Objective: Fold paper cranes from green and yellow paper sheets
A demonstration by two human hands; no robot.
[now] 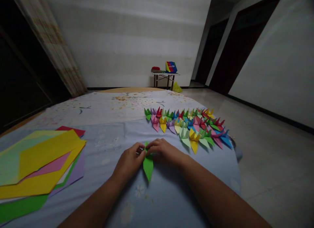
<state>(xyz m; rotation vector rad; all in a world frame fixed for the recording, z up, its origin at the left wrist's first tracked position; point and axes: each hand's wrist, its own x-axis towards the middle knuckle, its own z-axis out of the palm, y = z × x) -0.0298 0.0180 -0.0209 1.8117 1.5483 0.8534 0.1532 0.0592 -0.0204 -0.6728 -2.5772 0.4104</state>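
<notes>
Between my two hands is a green origami crane (148, 167), one long pointed wing aimed toward me and a small tip showing at the far side. My left hand (131, 159) pinches it from the left with thumb and fingertips. From the right, my right hand (165, 151) grips it too, its fingers bent over the upper part. The middle of the folded paper is partly hidden by my fingers. Rows of finished paper cranes (193, 139) in many colours stand to the right, beyond my right hand.
A loose stack of coloured paper sheets (51, 153) lies at the left. A flowered cloth (105, 110) covers the table, whose edge curves at the right. Against the far wall stands a small table (165, 74) with a colourful box (171, 67) and a yellow bag (177, 87) beside it.
</notes>
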